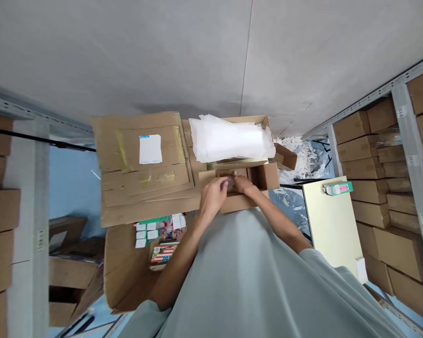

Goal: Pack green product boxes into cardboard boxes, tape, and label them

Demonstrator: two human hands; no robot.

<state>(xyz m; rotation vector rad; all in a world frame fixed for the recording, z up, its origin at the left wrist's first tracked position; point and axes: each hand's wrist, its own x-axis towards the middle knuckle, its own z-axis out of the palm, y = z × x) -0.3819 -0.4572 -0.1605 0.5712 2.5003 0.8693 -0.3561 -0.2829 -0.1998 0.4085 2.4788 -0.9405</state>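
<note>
The open box (pixel 238 203) lies lengthwise left-to-right beneath the half-curled left hand (pixel 213 193) and right hand (pixel 244 184), their hold unclear.

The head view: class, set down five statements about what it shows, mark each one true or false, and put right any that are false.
1. The left hand and right hand are both at the open small box. True.
2. The white sheets lie on the floor. False: the white sheets lie over another open box, beyond the small box.
3. A white label is on the flat cardboard to the left. True.
4. The green-and-pink packet is inside the small box. False: the green-and-pink packet lies on the pale tabletop to the right.
5. The large box near the left arm has small packets in it. True.
</note>
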